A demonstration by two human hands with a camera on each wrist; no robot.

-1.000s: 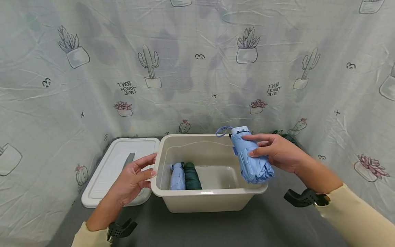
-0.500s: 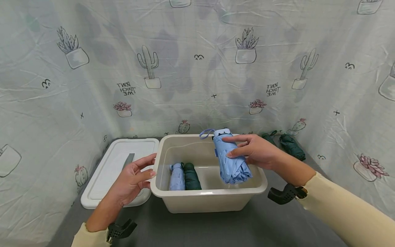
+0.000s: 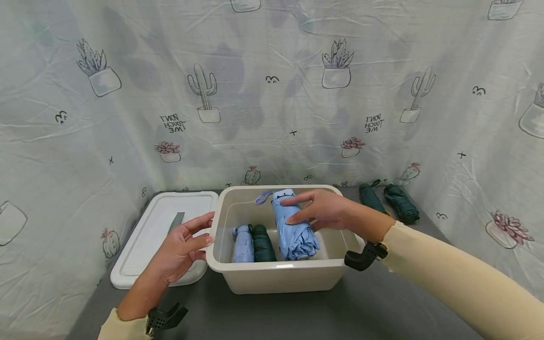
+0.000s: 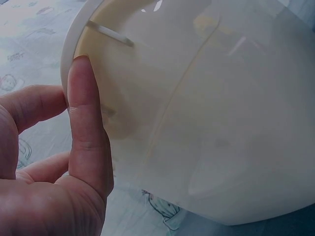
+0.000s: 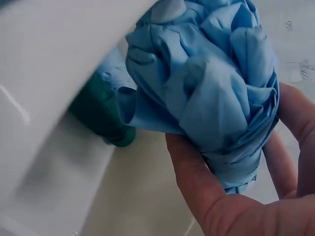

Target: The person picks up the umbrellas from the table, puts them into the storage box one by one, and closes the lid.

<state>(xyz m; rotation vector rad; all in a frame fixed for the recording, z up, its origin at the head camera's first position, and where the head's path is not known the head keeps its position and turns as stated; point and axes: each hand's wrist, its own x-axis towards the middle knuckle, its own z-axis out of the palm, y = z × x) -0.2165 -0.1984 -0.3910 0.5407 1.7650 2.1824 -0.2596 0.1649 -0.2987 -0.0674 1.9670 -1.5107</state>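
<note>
Blue fabric is your weak point: the folded umbrella [image 3: 293,231] hangs tilted over the middle of the bin [image 3: 284,279], pinched between the thumb and fingers of your right hand [image 3: 325,210]. Bunched cloth can slip on itself, so a light pinch might let the umbrella roll. Its loose flap [image 5: 147,114] could catch on the bin's near edge, since the lower end is close to that rim. Come in too far left and you would probably bump the green umbrella [image 3: 264,244] by the pale blue one [image 3: 243,245] at the left end. Mind the black wrist mount [image 3: 361,257], too, by the near right corner (I cannot tell whether it touches); a knock there could shift the bin. Your left hand [image 3: 180,250], fingers spread, merely touches the left edge, so it may not hold the bin against a hard push.
</note>
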